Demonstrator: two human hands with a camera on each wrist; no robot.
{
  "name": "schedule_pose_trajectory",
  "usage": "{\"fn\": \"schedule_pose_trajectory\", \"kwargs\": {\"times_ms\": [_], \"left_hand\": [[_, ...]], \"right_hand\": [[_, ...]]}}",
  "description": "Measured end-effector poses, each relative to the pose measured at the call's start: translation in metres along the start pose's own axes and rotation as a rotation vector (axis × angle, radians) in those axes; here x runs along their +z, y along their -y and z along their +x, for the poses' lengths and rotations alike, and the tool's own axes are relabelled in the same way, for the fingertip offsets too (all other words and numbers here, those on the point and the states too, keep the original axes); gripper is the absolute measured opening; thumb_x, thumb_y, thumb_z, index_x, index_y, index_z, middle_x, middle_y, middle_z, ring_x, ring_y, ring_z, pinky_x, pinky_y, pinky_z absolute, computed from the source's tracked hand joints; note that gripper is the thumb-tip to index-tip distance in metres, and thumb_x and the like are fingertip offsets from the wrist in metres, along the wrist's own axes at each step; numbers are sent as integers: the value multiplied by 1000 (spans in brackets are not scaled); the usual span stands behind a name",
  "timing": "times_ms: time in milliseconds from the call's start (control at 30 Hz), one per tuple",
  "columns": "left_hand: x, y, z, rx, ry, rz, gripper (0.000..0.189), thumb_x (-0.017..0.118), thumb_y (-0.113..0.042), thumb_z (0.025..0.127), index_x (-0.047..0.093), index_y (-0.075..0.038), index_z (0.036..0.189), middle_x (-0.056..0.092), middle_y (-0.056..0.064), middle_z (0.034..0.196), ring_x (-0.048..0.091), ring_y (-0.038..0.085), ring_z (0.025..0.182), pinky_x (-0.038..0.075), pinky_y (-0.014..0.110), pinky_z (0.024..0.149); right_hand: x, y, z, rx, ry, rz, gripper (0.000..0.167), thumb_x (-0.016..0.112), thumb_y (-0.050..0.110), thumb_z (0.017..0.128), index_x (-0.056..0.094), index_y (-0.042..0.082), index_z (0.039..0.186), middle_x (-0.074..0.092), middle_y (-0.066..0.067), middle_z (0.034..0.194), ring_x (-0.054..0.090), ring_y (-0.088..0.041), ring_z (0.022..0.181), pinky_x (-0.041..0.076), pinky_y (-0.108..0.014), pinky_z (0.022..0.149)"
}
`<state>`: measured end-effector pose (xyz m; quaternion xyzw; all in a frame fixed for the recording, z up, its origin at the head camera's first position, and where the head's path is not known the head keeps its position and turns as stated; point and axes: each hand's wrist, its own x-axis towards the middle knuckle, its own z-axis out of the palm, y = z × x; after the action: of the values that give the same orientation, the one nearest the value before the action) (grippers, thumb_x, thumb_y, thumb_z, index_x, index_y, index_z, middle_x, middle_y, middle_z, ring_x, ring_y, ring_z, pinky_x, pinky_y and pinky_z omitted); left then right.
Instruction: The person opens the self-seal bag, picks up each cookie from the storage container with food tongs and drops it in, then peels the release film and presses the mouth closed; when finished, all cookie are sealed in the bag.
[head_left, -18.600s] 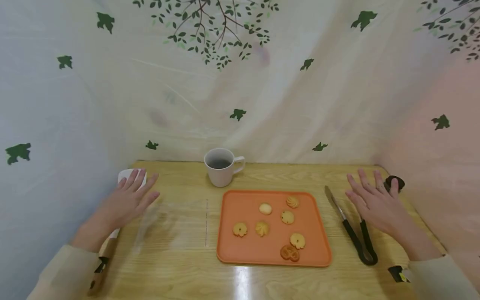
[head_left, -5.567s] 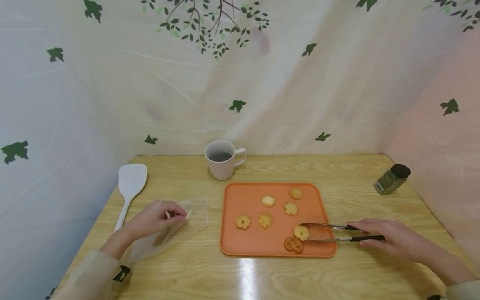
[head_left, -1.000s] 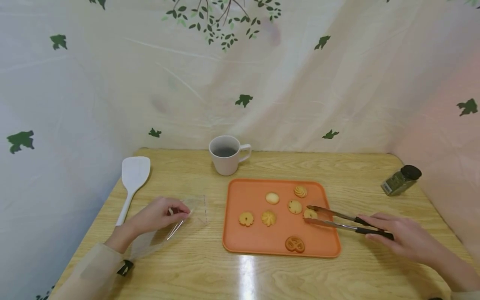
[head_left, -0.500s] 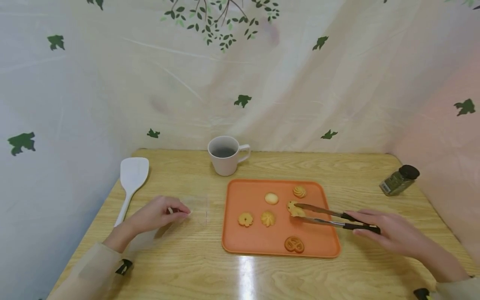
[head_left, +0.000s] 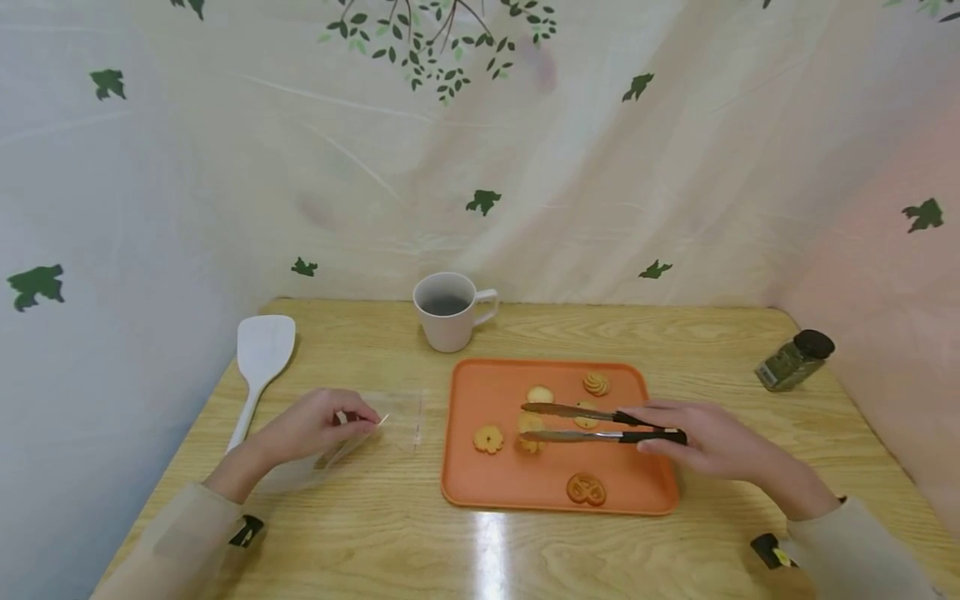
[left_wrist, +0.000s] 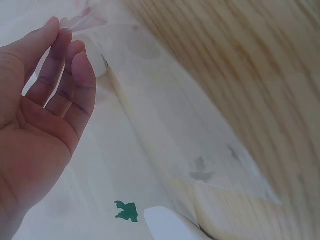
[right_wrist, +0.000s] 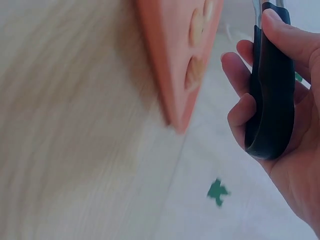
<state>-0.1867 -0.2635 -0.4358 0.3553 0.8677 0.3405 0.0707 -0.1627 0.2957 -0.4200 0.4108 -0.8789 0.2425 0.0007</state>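
Observation:
My right hand point(head_left: 708, 437) grips the black handles of metal tongs point(head_left: 581, 437) above an orange tray point(head_left: 630, 492); the right wrist view shows the fingers curled round the handle point(right_wrist: 272, 90). Between the tong tips is a pale flower-shaped cookie point(head_left: 532, 424), partly hidden and overlapping a star-shaped cookie. My left hand point(head_left: 315, 425) pinches the edge of a clear plastic bag point(head_left: 397, 421) between thumb and fingertips, lifting it off the table. In the left wrist view the bag point(left_wrist: 165, 95) hangs from these fingertips. Several other cookies lie on the tray, including a pretzel-shaped one point(head_left: 586, 489).
A mug point(head_left: 447, 325) with dark contents stands behind the tray. A white spatula point(head_left: 262, 350) lies at the left table edge, by the left arm. A black-capped spice jar point(head_left: 791, 365) lies tilted at the far right. Cloth curtains border the table.
Over the last second the right hand has carried the tongs and the flower-shaped cookie leftward across the tray. Earlier, the tongs lay on the table and both hands were bare. The left hand keeps its pinch.

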Motion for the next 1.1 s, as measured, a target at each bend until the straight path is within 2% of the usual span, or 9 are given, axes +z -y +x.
{"fn": "schedule_pose_trajectory", "kwargs": {"times_ms": [100, 200, 300, 400, 500, 633, 867, 1100], "left_hand": [[1, 0, 2, 13, -1, 3, 10, 73, -9, 95, 77, -9, 104, 74, -3, 97, 64, 6, 79, 55, 26, 65], [1, -1, 3, 6, 4, 9, 10, 74, -9, 94, 77, -10, 104, 74, -5, 97, 64, 5, 80, 55, 26, 66], [1, -2, 3, -7, 8, 13, 11, 74, -8, 94, 77, -11, 104, 73, -7, 98, 63, 4, 80, 56, 26, 67], [1, -3, 3, -9, 9, 12, 12, 74, -8, 93, 77, -10, 104, 73, -8, 98, 63, 5, 79, 56, 27, 67], [2, -4, 2, -2, 6, 10, 11, 74, -9, 94, 77, -10, 104, 73, -8, 98, 64, 5, 79, 56, 26, 66], [3, -4, 3, 4, 3, -6, 11, 73, -13, 96, 77, -10, 105, 73, -7, 97, 64, 7, 79, 56, 27, 66], [3, -6, 5, 7, -7, -11, 11, 72, -15, 97, 78, -10, 105, 72, -8, 95, 64, 8, 78, 56, 27, 65], [5, -8, 6, 46, -16, -13, 10, 73, -15, 96, 78, -11, 104, 73, -6, 96, 63, 7, 76, 56, 27, 63]], "right_hand": [[2, 6, 18, 7, 48, -13, 48, 71, 24, 97, 61, 11, 142, 68, -13, 127, 62, 0, 76, 50, -26, 61], [6, 9, 39, 16, 109, 12, 49, 68, 31, 99, 59, 12, 144, 67, -12, 128, 50, 3, 63, 44, -23, 59], [14, 12, 62, -9, 158, 53, 50, 66, 34, 101, 58, 11, 145, 68, -8, 126, 44, 2, 61, 42, -22, 58], [24, 16, 85, -56, 186, 68, 51, 65, 33, 101, 57, 8, 144, 69, -6, 125, 49, -1, 65, 43, -24, 59], [34, 21, 105, -87, 209, 26, 50, 65, 34, 101, 58, 10, 144, 68, -4, 126, 56, -5, 76, 45, -26, 65], [43, 29, 127, -99, 257, -10, 46, 65, 33, 101, 60, 14, 143, 68, -2, 122, 56, -9, 77, 46, -27, 67], [53, 38, 151, -98, 296, -34, 45, 65, 33, 101, 60, 18, 143, 69, 1, 118, 55, -10, 75, 46, -27, 67], [66, 43, 166, -126, 299, -56, 44, 65, 33, 101, 60, 19, 143, 70, 1, 117, 56, -8, 76, 47, -27, 68]]}}
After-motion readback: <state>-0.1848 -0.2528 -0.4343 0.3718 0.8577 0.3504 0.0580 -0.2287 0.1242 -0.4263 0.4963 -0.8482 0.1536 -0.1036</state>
